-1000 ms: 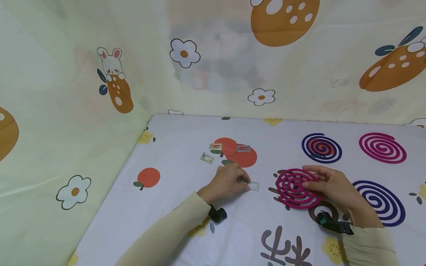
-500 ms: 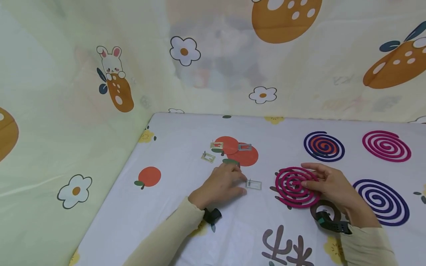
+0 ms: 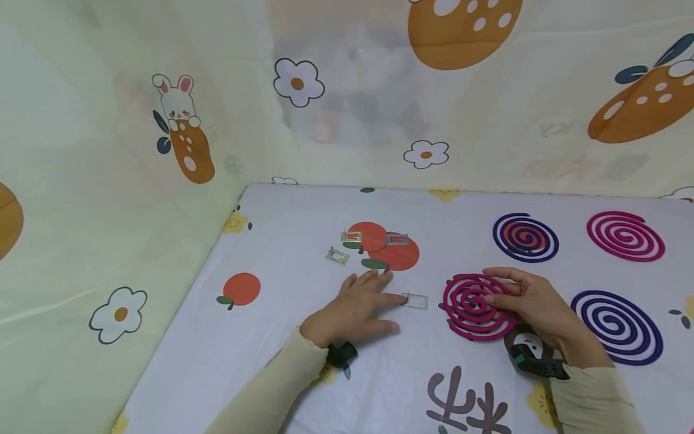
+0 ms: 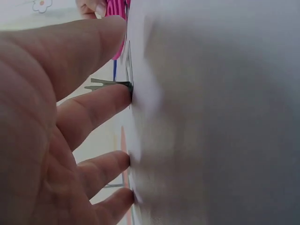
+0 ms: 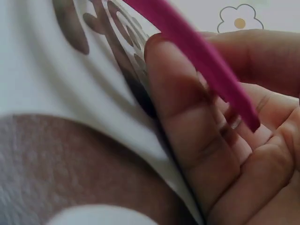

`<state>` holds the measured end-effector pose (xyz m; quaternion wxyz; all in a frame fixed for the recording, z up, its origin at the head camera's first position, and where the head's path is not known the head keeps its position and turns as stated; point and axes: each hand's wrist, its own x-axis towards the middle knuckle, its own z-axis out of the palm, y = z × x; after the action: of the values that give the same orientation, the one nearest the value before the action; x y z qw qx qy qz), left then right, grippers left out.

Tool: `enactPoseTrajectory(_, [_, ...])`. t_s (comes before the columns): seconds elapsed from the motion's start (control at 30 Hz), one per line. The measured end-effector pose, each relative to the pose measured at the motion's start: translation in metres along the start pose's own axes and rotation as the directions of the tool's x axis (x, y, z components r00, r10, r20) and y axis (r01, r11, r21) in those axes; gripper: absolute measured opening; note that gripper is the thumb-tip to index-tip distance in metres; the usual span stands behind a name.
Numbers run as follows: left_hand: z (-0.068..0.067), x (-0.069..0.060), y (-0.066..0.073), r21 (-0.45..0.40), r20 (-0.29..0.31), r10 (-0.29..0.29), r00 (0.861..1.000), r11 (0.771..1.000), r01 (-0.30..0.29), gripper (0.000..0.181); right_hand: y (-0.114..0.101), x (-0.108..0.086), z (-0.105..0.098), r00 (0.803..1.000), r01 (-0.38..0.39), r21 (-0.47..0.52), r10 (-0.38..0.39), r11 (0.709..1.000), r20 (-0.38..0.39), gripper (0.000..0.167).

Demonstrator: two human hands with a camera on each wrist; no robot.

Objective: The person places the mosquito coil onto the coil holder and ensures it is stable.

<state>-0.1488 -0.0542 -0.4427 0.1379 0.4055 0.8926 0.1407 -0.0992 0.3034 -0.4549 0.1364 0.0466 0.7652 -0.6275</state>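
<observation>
My right hand [image 3: 534, 307] pinches a magenta mosquito coil [image 3: 475, 303] at its right side, thumb on top and fingers at the far edge. In the right wrist view a strand of that coil [image 5: 206, 56] crosses in front of the fingers, tilted. My left hand [image 3: 352, 307] lies on the cloth with its fingers spread. Its index fingertip touches the left end of a thin metal coil stand [image 3: 415, 301], which lies left of the held coil. In the left wrist view the stand's prong [image 4: 108, 85] sticks up beside that fingertip.
Three more metal stands lie further back: one gold [image 3: 351, 237], one silver [image 3: 397, 239], one pale gold [image 3: 338, 256]. On the right rest a navy coil [image 3: 609, 322], another magenta coil [image 3: 626, 236] and a navy coil over an orange print [image 3: 525, 237]. Patterned cloth walls [image 3: 352, 175] rise behind.
My left hand has let go of the metal stand and spread its fingers, the index staying at the stand's end. The right hand keeps the magenta coil, nearly in place.
</observation>
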Motion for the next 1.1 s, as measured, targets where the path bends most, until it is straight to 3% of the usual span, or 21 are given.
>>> enactPoseTrajectory(0.1, [-0.0011, -0.0021, 0.0001, -0.015, 0.015, -0.002, 1.0, 1.0, 0.002, 0.057, 0.0017, 0.0003, -0.0003, 1.0, 0.018, 0.057, -0.019, 0.998, 0.006, 0.049])
enactPoseTrajectory(0.3, [-0.001, -0.003, 0.0018, -0.002, 0.034, -0.008, 0.999, 1.0, 0.008, 0.064, 0.0017, 0.0011, 0.0028, 0.999, 0.015, 0.164, -0.02, 0.986, 0.026, 0.044])
enactPoseTrajectory(0.7, [0.0049, -0.0005, 0.0022, -0.009, 0.054, -0.003, 0.999, 1.0, 0.003, 0.072, -0.0005, 0.0006, 0.0049, 1.0, 0.014, 0.193, -0.018, 0.981, 0.016, 0.04])
enactPoseTrajectory(1.1, [0.0051, -0.0002, 0.0029, -0.001, 0.069, 0.01, 0.998, 1.0, -0.01, 0.075, -0.0002, 0.0019, 0.0041, 1.0, 0.006, 0.138, -0.007, 0.99, 0.008, 0.039])
